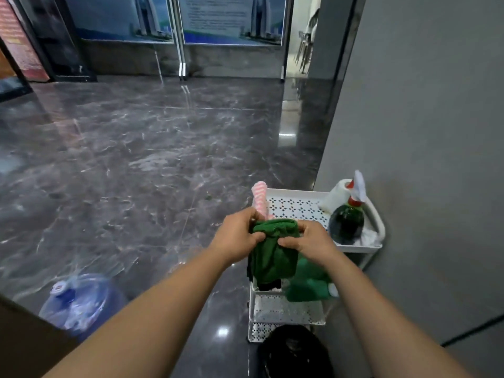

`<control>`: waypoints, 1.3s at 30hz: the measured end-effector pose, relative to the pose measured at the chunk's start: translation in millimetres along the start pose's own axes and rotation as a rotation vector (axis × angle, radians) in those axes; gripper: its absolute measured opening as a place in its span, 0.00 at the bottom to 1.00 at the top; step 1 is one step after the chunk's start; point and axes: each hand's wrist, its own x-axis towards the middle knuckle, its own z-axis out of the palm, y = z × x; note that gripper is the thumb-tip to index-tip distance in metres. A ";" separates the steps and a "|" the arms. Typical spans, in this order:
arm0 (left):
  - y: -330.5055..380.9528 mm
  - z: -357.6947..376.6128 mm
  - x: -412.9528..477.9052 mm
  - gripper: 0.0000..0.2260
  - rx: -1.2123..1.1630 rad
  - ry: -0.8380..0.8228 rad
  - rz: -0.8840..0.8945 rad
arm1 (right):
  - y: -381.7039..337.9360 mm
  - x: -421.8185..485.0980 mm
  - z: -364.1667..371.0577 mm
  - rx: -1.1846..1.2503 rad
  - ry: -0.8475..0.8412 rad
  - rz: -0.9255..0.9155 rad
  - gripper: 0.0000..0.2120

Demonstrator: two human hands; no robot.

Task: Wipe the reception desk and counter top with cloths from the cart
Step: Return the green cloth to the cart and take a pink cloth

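Note:
A dark green cloth [272, 255] hangs between my hands above the white tiered cart [297, 197]. My left hand [238, 236] pinches its upper left edge and my right hand [313, 241] grips its upper right edge. Another green cloth [308, 287] lies on the cart's middle shelf, under my right wrist. A pink and white striped cloth [259, 197] hangs over the top tray's left rim. The reception desk shows only as a brown corner [24, 342] at the bottom left.
On the top tray stand a dark green spray bottle [346, 222] with a white trigger and a paper towel roll [336, 196]. A black bag [294, 350] sits below the cart. A blue water jug [79, 301] lies on the glossy marble floor. A grey wall runs along the right.

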 end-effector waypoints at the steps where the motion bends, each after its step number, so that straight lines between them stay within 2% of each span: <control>1: 3.6 8.2 10.3 0.11 0.004 -0.015 0.002 | 4.7 5.7 -7.9 0.009 0.013 0.027 0.09; 5: 7.3 36.4 45.6 0.12 0.079 -0.047 -0.010 | 22.8 32.4 -27.4 -0.003 0.040 0.121 0.10; 9: 5.0 53.3 68.3 0.13 0.252 -0.064 0.021 | 39.3 57.6 -29.6 -0.028 0.059 0.172 0.09; 15: 4.3 66.1 90.4 0.14 0.627 0.082 0.129 | 54.2 88.4 -26.2 -0.109 0.113 0.218 0.13; 19: -1.9 69.3 88.9 0.16 0.635 0.095 0.144 | 52.0 86.3 -26.0 -0.241 0.137 0.256 0.14; 21: -7.5 69.4 81.8 0.15 0.597 0.067 0.182 | 52.0 79.6 -29.7 -0.320 0.163 0.267 0.18; 24: -11.0 67.9 67.7 0.16 0.594 -0.058 0.242 | 46.6 64.1 -34.9 -0.456 0.142 0.143 0.25; 27: -10.1 69.9 59.3 0.17 0.673 -0.168 0.279 | 42.0 47.0 -31.1 -0.740 0.021 -0.026 0.26; 30: -8.4 77.8 56.7 0.13 0.738 -0.178 0.273 | 48.5 40.2 -24.0 -0.927 -0.018 -0.100 0.24; 35: -7.7 85.1 60.4 0.12 0.781 -0.154 0.251 | 50.6 43.5 -22.3 -0.944 -0.011 -0.102 0.16; 39: -4.5 75.8 61.4 0.12 0.734 -0.109 0.242 | 40.5 42.5 -30.9 -0.926 -0.038 -0.046 0.18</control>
